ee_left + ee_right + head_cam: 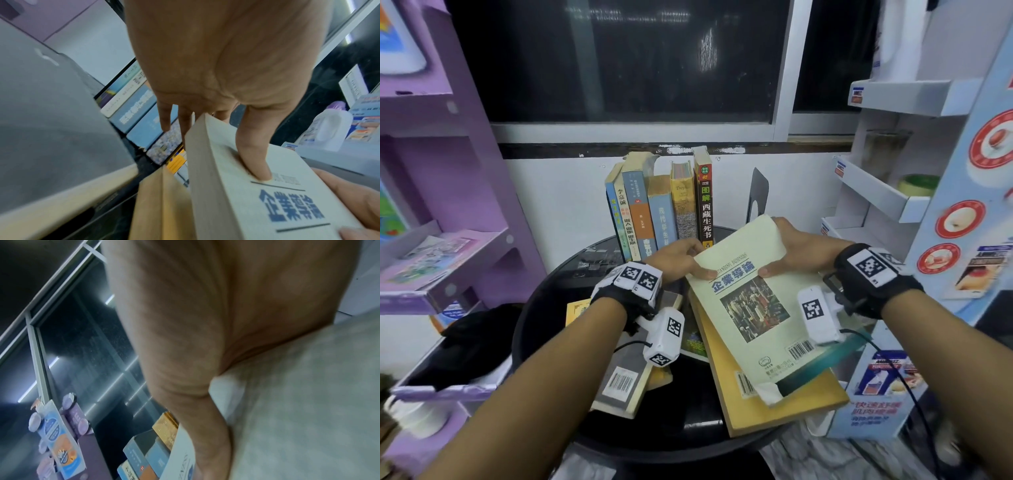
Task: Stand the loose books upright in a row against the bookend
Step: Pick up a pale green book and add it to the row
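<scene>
A pale cream book (753, 301) with blue title lettering is held tilted above the round black table (541, 318), its far end raised. My left hand (681, 260) grips its left far corner, thumb on the cover (255, 162) and fingers underneath. My right hand (794, 253) grips the right far edge, thumb on top (205, 443). Several books (661, 209) stand upright in a row at the table's back. A black bookend (756, 195) stands to their right with a gap between. A yellow book (784, 404) lies flat under the cream one.
More loose books (626, 383) lie flat under my left forearm. A purple display rack (445, 205) stands at the left, a white and blue shelf unit (914, 185) at the right. A dark window (619, 58) is behind the table.
</scene>
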Demonstrator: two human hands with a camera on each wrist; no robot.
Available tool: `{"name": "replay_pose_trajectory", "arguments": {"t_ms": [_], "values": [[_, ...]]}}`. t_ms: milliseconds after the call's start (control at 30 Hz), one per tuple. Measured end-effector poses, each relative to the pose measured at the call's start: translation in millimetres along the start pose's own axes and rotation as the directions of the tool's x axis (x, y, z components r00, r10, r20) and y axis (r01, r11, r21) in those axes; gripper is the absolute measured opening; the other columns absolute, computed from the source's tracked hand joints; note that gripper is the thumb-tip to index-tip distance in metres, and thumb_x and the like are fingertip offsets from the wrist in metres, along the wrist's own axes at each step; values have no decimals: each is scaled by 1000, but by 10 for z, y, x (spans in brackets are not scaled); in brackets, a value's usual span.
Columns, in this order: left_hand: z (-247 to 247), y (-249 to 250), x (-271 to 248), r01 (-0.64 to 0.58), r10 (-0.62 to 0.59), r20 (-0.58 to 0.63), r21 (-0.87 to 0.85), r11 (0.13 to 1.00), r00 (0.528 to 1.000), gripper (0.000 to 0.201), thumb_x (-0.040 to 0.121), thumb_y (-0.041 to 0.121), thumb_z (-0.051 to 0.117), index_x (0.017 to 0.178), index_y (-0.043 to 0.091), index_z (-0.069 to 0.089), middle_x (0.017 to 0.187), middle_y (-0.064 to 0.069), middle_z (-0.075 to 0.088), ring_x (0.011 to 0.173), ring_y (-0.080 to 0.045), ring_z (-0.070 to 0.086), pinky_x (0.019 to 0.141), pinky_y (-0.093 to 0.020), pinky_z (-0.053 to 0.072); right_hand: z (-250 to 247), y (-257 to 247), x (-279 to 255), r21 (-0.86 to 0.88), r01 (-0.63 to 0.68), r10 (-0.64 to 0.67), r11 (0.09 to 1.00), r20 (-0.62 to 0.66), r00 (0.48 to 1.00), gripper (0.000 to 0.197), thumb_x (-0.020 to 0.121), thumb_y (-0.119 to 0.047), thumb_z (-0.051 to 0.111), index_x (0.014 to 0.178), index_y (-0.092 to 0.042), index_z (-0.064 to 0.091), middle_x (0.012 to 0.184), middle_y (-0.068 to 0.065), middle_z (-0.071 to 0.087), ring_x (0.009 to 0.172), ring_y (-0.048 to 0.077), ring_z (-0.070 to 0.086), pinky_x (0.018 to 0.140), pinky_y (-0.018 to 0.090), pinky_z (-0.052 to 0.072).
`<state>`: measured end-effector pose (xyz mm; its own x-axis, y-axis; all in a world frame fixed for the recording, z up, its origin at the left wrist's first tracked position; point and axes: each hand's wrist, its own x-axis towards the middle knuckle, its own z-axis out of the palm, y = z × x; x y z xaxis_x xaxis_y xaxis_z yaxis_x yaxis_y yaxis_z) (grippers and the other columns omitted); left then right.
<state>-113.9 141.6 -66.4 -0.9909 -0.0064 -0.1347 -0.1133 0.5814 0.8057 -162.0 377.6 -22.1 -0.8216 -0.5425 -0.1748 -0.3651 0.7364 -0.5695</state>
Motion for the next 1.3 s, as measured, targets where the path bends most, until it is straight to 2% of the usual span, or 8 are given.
{"name": "replay_pose_trajectory", "arguments": {"t_ms": [200, 267, 433, 567, 667, 933, 1167, 1300], "values": [[-237, 228, -79, -152, 124, -138, -208, 966, 983, 34, 76, 6, 78, 101, 14, 57, 103, 0, 65, 94, -21, 66, 84, -40, 57, -167, -123, -19, 84, 154, -145, 984, -110, 983, 99, 80, -16, 76, 149, -19, 4, 133, -8, 30, 128, 17, 36, 100, 32, 39], [-297, 314, -107, -231, 157, -244, -317, 920, 957, 41, 72, 2, 78, 106, 11, 58, 109, -4, 65, 95, -24, 68, 80, -41, 59, -195, -165, -36, 181, 201, -166, 963, -191, 967, 97, 83, -11, 73, 149, -21, 3, 131, -5, 36, 124, 18, 40, 94, 32, 44], [-319, 491, -74, -438, 124, -486, -612, 658, 865, 40, 74, -4, 75, 106, 10, 56, 105, -10, 67, 87, -26, 69, 70, -38, 61, -168, -253, -38, 365, 328, -175, 871, -395, 902, 86, 87, -10, 68, 146, -25, 7, 129, -4, 45, 118, 19, 50, 90, 34, 50], [-283, 480, -27, -481, 80, -519, -708, 517, 851, 41, 78, 2, 74, 115, 7, 57, 108, -17, 69, 92, -31, 69, 81, -46, 57, -83, -326, -62, 359, 397, -211, 844, -460, 863, 75, 90, -11, 63, 143, -25, 12, 127, -3, 47, 115, 18, 52, 91, 36, 51], [-290, 383, -26, -503, 103, -529, -704, 501, 842, 36, 80, 1, 71, 112, 10, 60, 101, -13, 71, 88, -26, 71, 75, -40, 58, -50, -362, -95, 299, 414, -253, 860, -455, 854, 64, 91, -15, 63, 138, -27, 22, 126, -3, 49, 115, 22, 54, 90, 44, 54], [-394, 267, -51, -490, 277, -405, -718, 494, 871, 33, 83, -1, 62, 114, 7, 55, 95, -10, 71, 88, -26, 70, 71, -37, 58, -384, -659, -284, 119, 361, -322, 925, -257, 911, 29, 82, -23, 72, 104, -31, 55, 110, -4, 62, 93, 16, 68, 68, 35, 61], [-406, 308, -12, -460, 263, -379, -684, 566, 887, 40, 83, 6, 65, 122, 7, 53, 112, -20, 66, 102, -35, 66, 84, -48, 56, -363, -882, -361, -41, 326, -327, 945, -202, 923, 61, 79, -39, 74, 132, -43, 45, 98, -21, 51, 94, 10, 61, 70, 24, 56], [-400, 329, -9, -464, 257, -395, -632, 621, 882, 34, 84, 11, 66, 117, 12, 57, 106, -12, 70, 101, -30, 67, 84, -46, 54, -349, -936, -387, -44, 301, -304, 953, -140, 942, 78, 75, -42, 75, 143, -35, 37, 115, -11, 56, 101, 12, 61, 74, 25, 55]]}}
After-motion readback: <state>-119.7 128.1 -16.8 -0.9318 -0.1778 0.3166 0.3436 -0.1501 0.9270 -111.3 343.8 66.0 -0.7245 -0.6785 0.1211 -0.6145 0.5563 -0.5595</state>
